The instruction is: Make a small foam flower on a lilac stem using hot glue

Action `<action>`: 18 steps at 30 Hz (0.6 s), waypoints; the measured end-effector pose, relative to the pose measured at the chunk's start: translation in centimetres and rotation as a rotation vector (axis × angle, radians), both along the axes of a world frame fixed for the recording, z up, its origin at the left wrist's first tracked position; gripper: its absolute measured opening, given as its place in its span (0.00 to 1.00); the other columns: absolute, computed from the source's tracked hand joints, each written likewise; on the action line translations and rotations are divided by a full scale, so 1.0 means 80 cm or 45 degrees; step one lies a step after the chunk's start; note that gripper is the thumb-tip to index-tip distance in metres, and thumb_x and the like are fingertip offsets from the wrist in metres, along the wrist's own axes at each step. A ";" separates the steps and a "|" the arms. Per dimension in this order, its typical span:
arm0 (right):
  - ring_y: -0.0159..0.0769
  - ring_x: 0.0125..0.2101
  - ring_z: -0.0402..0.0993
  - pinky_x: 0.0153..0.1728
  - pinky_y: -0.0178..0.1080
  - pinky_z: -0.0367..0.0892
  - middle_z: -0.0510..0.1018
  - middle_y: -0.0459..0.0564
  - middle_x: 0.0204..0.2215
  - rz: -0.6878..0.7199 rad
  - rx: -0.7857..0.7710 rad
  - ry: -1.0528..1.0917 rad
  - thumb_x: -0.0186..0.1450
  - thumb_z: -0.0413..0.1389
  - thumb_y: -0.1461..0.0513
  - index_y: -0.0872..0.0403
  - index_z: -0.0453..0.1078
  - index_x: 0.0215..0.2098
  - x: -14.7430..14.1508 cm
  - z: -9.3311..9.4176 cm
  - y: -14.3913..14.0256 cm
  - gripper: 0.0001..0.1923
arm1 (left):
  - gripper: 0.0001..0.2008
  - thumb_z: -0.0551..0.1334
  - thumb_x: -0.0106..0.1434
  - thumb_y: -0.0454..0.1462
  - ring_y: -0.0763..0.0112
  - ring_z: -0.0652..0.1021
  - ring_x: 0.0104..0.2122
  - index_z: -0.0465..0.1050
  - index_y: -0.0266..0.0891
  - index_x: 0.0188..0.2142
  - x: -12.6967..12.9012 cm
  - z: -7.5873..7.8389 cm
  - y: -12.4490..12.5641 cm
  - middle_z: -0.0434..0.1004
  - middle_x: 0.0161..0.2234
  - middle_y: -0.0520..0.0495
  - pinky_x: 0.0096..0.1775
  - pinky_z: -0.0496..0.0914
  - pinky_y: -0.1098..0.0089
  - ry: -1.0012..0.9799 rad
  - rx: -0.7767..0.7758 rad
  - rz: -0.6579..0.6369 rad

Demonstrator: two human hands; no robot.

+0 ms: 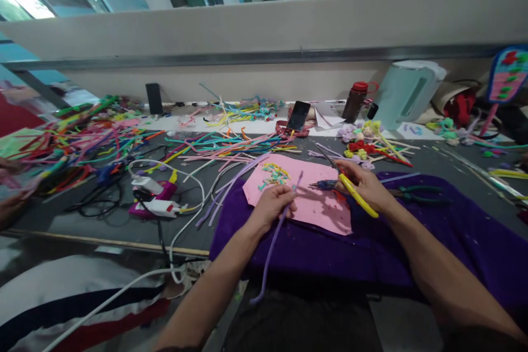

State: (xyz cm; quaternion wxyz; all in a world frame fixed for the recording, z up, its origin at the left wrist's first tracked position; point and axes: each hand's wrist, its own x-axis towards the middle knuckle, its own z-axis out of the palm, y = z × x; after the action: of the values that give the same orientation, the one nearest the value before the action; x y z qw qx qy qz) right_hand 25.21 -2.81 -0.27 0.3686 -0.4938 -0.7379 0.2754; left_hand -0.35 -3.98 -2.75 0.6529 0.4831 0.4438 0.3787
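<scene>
A purple pipe cleaner [273,247] is pinched between the fingers of my left hand [274,203]. Its short end rises above the fingertips and its long end hangs down past the table edge. My right hand [363,181] grips yellow-handled scissors [358,196], their thin blades pointing up and left, apart from the pipe cleaner. Under both hands lies a pink sheet [330,217] on a purple cloth [256,236]. Small cut pieces [274,176] in yellow, green and white are heaped on the sheet. A blue tool with a pointed tip [324,184], perhaps a glue gun, lies by my right hand.
Green-handled pliers [424,193] rest on the cloth at right. Loose pipe cleaners [231,146] spread across the table. Power strips [157,206] with trailing cables sit left. A phone [298,115], bottle [355,102] and kettle [414,93] stand behind. Another person's hands [12,190] are far left.
</scene>
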 end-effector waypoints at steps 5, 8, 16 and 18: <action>0.35 0.29 0.66 0.30 0.37 0.64 0.70 0.48 0.31 0.041 -0.046 0.047 0.53 0.58 0.54 0.51 0.61 0.51 -0.004 0.002 -0.006 0.29 | 0.12 0.61 0.52 0.44 0.79 0.69 0.15 0.67 0.35 0.27 0.019 -0.007 -0.012 0.71 0.17 0.50 0.18 0.60 0.79 0.108 0.114 -0.104; 0.35 0.30 0.67 0.30 0.37 0.64 0.71 0.47 0.32 0.067 -0.069 0.073 0.52 0.58 0.55 0.51 0.61 0.51 -0.008 0.003 -0.009 0.29 | 0.14 0.61 0.52 0.45 0.78 0.69 0.15 0.67 0.35 0.28 0.016 -0.004 -0.010 0.71 0.18 0.50 0.17 0.59 0.78 0.058 0.036 -0.070; 0.34 0.30 0.67 0.32 0.37 0.65 0.69 0.46 0.30 0.100 -0.129 0.126 0.53 0.58 0.55 0.50 0.59 0.52 -0.007 0.008 -0.012 0.29 | 0.12 0.65 0.48 0.40 0.81 0.70 0.19 0.68 0.35 0.29 -0.028 0.030 0.008 0.70 0.21 0.53 0.19 0.62 0.81 -0.351 -0.034 0.334; 0.34 0.30 0.67 0.32 0.37 0.65 0.69 0.46 0.30 0.100 -0.139 0.116 0.54 0.58 0.54 0.50 0.59 0.52 -0.008 0.007 -0.013 0.29 | 0.11 0.65 0.47 0.38 0.84 0.67 0.17 0.69 0.35 0.29 -0.036 0.034 0.005 0.70 0.21 0.54 0.14 0.55 0.83 -0.426 -0.059 0.385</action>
State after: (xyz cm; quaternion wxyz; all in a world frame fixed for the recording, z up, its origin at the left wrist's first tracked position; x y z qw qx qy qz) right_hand 24.59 -3.85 0.30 0.3632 -0.4708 -0.7230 0.3518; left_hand -3.22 -3.55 -0.04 0.6641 0.3265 0.4051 0.5369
